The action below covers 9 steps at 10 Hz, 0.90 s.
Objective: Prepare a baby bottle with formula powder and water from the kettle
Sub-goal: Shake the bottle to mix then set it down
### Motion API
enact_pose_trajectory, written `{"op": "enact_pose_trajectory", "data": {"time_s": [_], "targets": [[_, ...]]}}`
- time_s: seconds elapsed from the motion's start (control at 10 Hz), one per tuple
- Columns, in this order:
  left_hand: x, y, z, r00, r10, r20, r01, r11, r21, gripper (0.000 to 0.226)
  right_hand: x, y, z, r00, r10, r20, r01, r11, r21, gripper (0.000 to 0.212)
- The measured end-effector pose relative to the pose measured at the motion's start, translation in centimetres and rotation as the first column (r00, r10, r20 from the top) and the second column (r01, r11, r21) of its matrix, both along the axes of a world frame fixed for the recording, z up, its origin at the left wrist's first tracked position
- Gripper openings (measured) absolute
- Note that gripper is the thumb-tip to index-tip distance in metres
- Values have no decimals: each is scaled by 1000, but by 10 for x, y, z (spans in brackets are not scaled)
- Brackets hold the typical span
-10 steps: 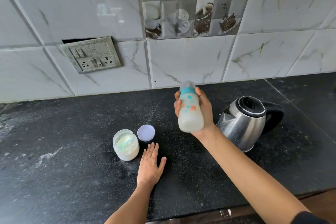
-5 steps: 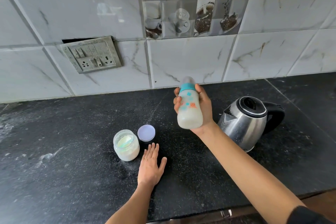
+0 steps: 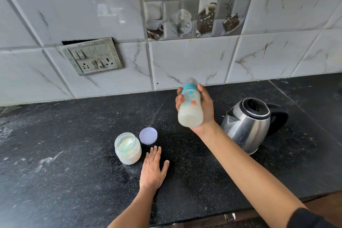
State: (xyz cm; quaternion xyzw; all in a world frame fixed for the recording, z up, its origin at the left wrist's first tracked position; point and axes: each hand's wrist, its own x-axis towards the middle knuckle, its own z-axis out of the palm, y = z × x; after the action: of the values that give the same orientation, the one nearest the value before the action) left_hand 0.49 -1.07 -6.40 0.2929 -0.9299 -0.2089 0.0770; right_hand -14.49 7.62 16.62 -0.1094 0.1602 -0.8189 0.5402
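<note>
Bottle first: where is the baby bottle (image 3: 190, 109) found?

It is held in the air by the right grip (image 3: 205, 105), which is clamped around its body. Fingertips (image 3: 179, 98) are seen curled over its left side. The bottle is tilted, with the teat pointed up and away toward the wall tiles (image 3: 185, 57). Milky white liquid is seen in its lower part, below the teal collar.

And the left grip (image 3: 152, 170)?

It is laid palm down on the black desk (image 3: 74, 153), fingers straight and close together, thumb spread to the right. Nothing is held. A ring (image 3: 147, 161) is worn on one finger.

What is placed around that grip?

The formula jar (image 3: 128, 149) is stood just to the left of its fingertips, close but apart. The jar is uncapped, and white powder is seen inside. The lid (image 3: 148, 135) is laid flat just beyond the fingertips, beside the jar.

Where is the kettle (image 3: 248, 126) seen?

It is stood on the desk just to the right of the right grip, with its lid closed. The spout is turned toward that grip and the black handle away from it.

Anything else?

A switch plate (image 3: 92, 59) is fixed to the wall, well to the left of the right grip. Pale dust is scattered on the desk around the left grip.
</note>
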Motion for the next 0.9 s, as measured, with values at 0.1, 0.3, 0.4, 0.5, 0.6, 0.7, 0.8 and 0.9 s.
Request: {"op": "enact_pose_trajectory", "data": {"time_s": [0.1,0.3,0.4,0.5,0.6,0.7,0.8,0.9], "targets": [[1,0,0,1000,7,-5,-7,1000,-2,66,4,3,-5,996,36,-85,-34,999,24,54],[0,1,2,1000,1,-15,-1,1000,-3,65,-5,3,2,994,-13,106,14,1000,-10,62],[0,0,2,1000,3,-8,-3,1000,-14,65,1,3,-4,998,35,-48,-34,999,14,52],[0,0,1,1000,1,-2,-1,1000,-16,65,-2,1,-1,1000,5,-23,-4,1000,17,53],[0,1,1,1000,9,-13,-9,1000,3,65,-4,3,-2,996,26,87,-25,1000,-19,56],[-1,1,1,1000,7,-7,-7,1000,-7,65,3,5,-3,987,54,-153,-52,998,18,39],[0,1,2,1000,7,-10,-7,1000,-7,65,-3,5,-1,1000,25,10,-25,1000,4,53],[0,1,2,1000,10,-13,-10,1000,1,65,-3,7,-6,999,43,24,-42,999,-5,53]]}}
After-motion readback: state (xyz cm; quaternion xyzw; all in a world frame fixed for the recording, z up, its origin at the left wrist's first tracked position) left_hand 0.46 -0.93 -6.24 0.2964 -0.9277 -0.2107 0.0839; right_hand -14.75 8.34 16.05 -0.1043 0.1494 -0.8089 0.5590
